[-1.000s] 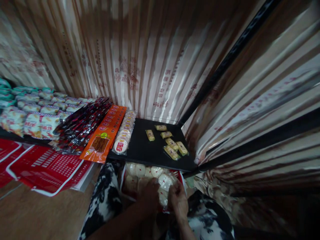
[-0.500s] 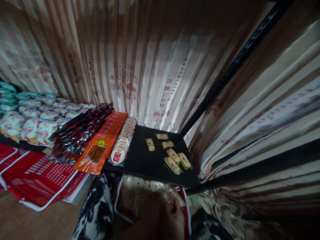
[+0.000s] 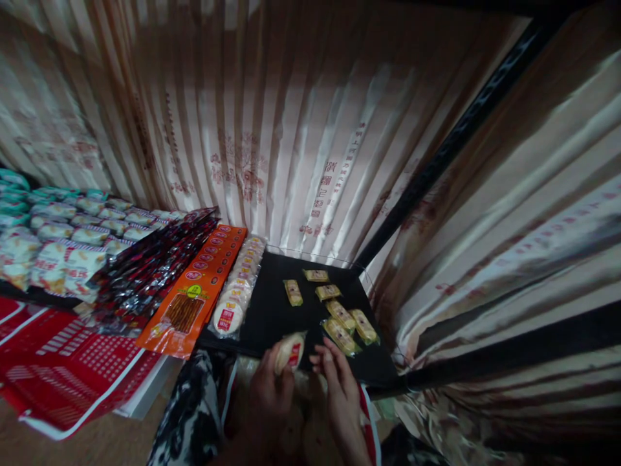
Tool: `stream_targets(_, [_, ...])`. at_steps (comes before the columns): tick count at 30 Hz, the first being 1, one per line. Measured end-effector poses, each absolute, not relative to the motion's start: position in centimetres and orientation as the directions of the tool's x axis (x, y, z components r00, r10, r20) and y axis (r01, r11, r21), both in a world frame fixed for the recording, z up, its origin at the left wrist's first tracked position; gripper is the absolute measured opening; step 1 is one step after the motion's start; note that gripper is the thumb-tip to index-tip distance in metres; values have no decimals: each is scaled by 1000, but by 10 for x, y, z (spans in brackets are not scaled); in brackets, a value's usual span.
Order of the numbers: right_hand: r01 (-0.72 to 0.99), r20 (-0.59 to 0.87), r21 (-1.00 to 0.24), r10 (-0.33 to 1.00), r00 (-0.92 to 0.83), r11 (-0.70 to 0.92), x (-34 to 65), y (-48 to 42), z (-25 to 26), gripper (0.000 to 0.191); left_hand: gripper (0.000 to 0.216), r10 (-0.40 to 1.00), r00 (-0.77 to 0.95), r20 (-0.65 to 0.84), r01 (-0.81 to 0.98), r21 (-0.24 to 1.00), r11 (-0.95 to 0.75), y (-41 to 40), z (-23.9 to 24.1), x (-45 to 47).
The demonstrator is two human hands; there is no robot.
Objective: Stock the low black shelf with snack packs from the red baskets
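My left hand (image 3: pixel 268 388) pinches a round, pale wrapped cracker (image 3: pixel 290 353) with a red label, tilted over the front edge of the black shelf (image 3: pixel 266 304). Close beside it, my right hand (image 3: pixel 340 383) has its fingers loosely bent and apart, with nothing visible in them. Below both hands is a red basket (image 3: pixel 372 421) with a white rim, holding more pale round packets in shadow. On the shelf, a row of similar wrapped crackers (image 3: pixel 237 285) stands next to an orange snack packet (image 3: pixel 194 291). Several small yellow packets (image 3: pixel 339 336) lie to the right.
Dark shiny packets (image 3: pixel 145 278) and white snack bags (image 3: pixel 53 259) fill the shelf's left side. Another red basket (image 3: pixel 87 369) stands below them. Pleated printed curtains (image 3: pixel 291 129) hang behind, and black metal bars (image 3: pixel 436 175) frame the right side.
Both hands have risen from inside the basket to the shelf's front edge. The wrapped cracker now shows in my left hand. The view has shifted slightly.
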State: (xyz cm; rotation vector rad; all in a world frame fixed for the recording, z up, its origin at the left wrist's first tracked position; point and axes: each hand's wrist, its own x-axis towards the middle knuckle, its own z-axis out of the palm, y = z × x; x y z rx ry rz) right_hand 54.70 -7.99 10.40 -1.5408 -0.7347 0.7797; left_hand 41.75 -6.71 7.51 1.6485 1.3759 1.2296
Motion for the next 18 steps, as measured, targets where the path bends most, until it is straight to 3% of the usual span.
stream_targets(2, [-38,-50,-999,880,473,-36,537,-52,112,56,41,968,-72,242,312,927,-209,-50,82,413])
stream_targets(8, [-189,-39,-982,957,288,17,510,35,109,58,45,970,-242,28,316,947,51,-8,97,408])
stream_targets(18, [-321,-94,-946,905,415,50,523,120,83,70,48,976,-217,-18,352,931,95,37,95,421])
